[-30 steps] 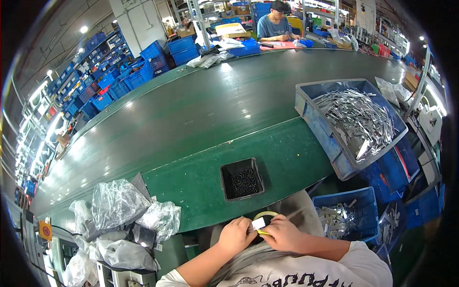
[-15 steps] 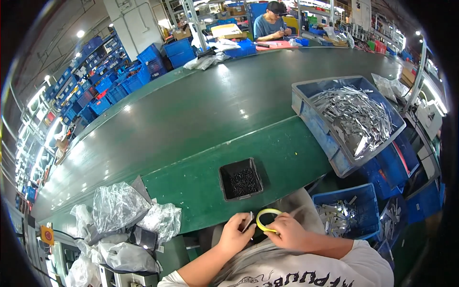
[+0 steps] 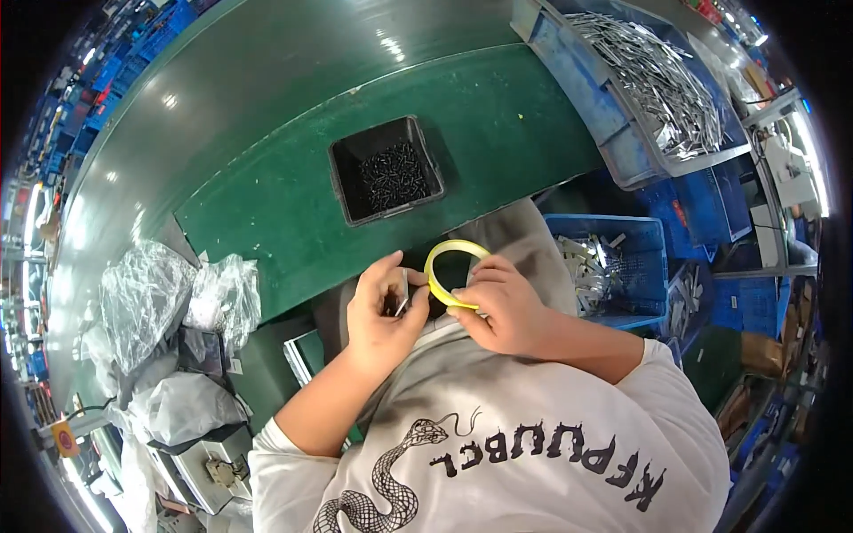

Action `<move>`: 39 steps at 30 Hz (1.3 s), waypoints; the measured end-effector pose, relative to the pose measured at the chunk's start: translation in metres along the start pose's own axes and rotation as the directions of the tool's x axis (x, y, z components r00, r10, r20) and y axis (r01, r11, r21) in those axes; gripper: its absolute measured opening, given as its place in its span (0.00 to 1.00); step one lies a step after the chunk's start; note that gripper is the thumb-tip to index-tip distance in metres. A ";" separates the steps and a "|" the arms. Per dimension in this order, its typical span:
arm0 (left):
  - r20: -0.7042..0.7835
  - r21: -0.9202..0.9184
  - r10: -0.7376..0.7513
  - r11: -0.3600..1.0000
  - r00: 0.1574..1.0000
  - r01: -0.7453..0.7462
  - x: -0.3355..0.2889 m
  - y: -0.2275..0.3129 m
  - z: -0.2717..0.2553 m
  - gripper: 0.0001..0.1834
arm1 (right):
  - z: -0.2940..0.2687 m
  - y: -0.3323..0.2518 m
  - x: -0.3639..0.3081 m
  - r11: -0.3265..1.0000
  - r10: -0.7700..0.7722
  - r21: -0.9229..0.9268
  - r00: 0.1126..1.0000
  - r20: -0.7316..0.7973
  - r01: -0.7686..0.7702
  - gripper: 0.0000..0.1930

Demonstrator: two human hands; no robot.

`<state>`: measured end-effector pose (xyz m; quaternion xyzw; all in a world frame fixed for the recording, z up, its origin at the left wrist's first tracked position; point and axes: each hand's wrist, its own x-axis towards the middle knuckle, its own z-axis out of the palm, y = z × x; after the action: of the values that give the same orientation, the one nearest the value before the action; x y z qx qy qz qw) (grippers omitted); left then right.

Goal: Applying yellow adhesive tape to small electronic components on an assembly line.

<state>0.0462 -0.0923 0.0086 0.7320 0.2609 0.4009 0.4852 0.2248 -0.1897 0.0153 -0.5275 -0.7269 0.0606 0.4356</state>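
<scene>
In front of my shirt, my left hand is closed round a thin silvery metal piece, mostly hidden by the fingers. My right hand grips a ring-shaped roll of yellow tape by its right and lower side. The roll stands between the two hands, its left edge at my left fingertips; whether a strip of tape is stuck to the metal piece cannot be made out. Beyond the hands, a black square bin holds many small black parts, perhaps screws.
The bin stands on a green worktop. A large blue-grey crate of silvery metal strips is at the far right. Below it sits a blue basket with metal pieces. Clear plastic bags lie at the left.
The view has tipped downward, so bin and hands appear higher in the picture. My hands have come together, bringing the tape roll against my left fingertips.
</scene>
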 end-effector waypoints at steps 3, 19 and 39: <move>-0.012 -0.020 0.017 1.000 1.000 -0.017 -0.004 0.001 -0.001 0.32 | -0.002 -0.004 -0.001 1.000 -0.003 -0.005 1.000 0.006 0.003 0.14; 0.130 0.324 0.126 0.932 0.983 -0.162 0.006 0.001 -0.006 0.28 | -0.003 0.005 0.000 0.983 -0.150 -0.099 0.986 0.070 0.156 0.15; 0.080 0.103 -0.089 0.991 0.993 0.080 -0.002 0.004 0.003 0.19 | -0.004 -0.005 0.002 0.988 -0.048 -0.139 0.995 0.089 0.060 0.15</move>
<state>0.0471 -0.0971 0.0112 0.7599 0.2904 0.3351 0.4753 0.2239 -0.1911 0.0214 -0.5342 -0.7614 0.0196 0.3668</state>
